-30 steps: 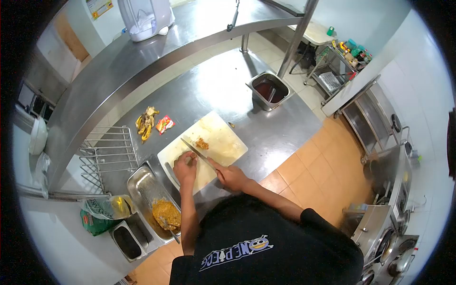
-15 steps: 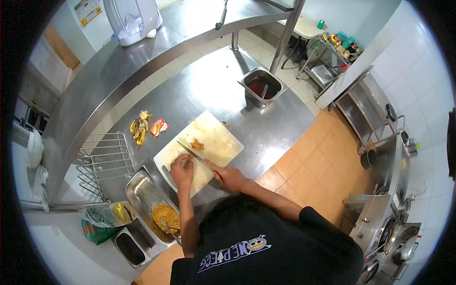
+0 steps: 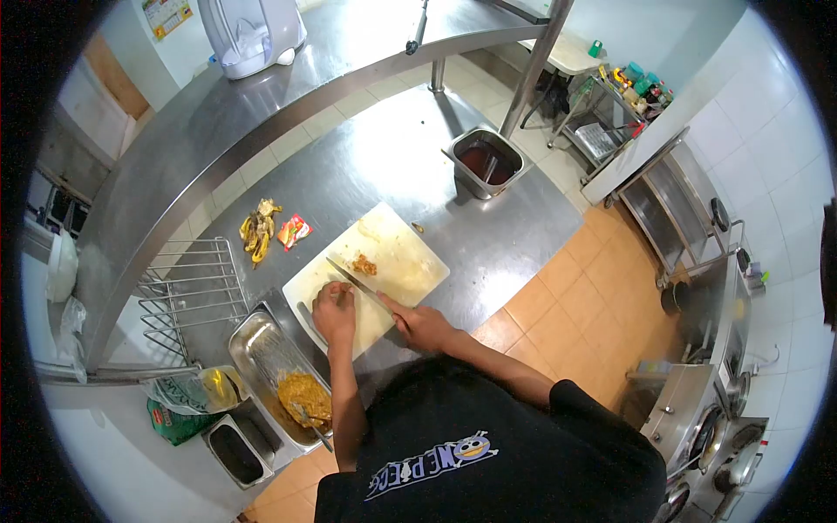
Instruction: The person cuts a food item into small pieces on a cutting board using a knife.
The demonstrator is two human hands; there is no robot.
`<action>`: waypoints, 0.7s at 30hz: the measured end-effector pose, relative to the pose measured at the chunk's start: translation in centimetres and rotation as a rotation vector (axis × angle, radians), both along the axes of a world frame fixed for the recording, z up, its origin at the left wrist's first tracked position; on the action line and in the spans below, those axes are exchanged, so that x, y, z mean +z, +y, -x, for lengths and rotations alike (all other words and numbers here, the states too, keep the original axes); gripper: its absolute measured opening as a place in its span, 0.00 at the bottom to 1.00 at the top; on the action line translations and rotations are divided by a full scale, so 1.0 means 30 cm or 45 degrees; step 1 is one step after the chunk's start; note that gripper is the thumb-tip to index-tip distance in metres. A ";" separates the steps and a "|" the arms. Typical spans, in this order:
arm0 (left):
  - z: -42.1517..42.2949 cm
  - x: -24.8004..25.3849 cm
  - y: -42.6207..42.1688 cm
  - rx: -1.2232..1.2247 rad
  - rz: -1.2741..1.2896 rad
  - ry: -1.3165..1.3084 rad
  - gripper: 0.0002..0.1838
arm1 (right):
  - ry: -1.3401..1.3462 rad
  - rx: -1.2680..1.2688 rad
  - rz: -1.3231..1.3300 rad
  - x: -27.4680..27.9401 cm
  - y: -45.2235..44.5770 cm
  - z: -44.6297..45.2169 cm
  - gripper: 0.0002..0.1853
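My right hand [image 3: 425, 329] is wrapped around the handle of a knife [image 3: 353, 279]. Its blade points away to the upper left, low over a pale cutting board [image 3: 410, 248]. Close beside the blade, on its left, my left hand [image 3: 334, 315] has its fingers curled together at the board. Whatever they pinch is hidden or too small to name. Past the blade lies a small pile of brown chopped food [image 3: 364, 265] on the board.
Dark-spotted yellow peels [image 3: 258, 231] and a red packet [image 3: 295, 230] lie on the steel table [image 3: 349, 187]. A metal container of dark liquid [image 3: 488, 166] stands at the back right. Left of me, a steel pan [image 3: 253, 336] holds orange-brown mash [image 3: 303, 398] with a utensil.
The whole view has shifted slightly. Both hands and the knife stay in nearly the same place on the board, with my left fingers moved very little.
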State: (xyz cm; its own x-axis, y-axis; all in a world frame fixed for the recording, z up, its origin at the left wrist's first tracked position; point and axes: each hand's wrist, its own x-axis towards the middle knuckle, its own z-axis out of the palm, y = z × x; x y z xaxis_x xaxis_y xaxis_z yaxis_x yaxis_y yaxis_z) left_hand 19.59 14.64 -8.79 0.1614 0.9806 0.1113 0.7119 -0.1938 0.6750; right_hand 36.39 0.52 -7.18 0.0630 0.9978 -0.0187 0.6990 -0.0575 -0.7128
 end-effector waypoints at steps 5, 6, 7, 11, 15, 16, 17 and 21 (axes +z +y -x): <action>0.004 0.004 -0.015 -0.036 -0.152 0.077 0.18 | -0.018 0.036 0.015 -0.013 0.012 -0.001 0.33; 0.007 0.007 -0.016 -0.064 -0.148 0.085 0.18 | -0.006 0.048 -0.001 -0.017 0.011 -0.004 0.33; 0.010 0.009 -0.017 -0.093 -0.143 0.094 0.17 | -0.008 0.050 -0.004 -0.021 0.014 -0.004 0.33; 0.018 0.010 -0.016 -0.122 -0.148 0.147 0.14 | -0.003 0.076 -0.070 -0.022 0.024 -0.002 0.36; 0.037 -0.005 -0.021 -0.119 -0.243 0.062 0.12 | 0.005 0.071 0.117 0.018 0.041 -0.002 0.34; 0.045 -0.020 -0.016 -0.147 -0.303 0.035 0.11 | 0.025 0.117 0.129 0.020 0.039 -0.001 0.34; 0.053 -0.038 -0.005 -0.166 -0.224 0.044 0.11 | 0.028 0.088 0.140 0.020 0.040 -0.008 0.34; 0.056 -0.052 0.005 -0.112 -0.189 0.142 0.12 | 0.070 0.077 0.214 0.038 0.045 -0.021 0.35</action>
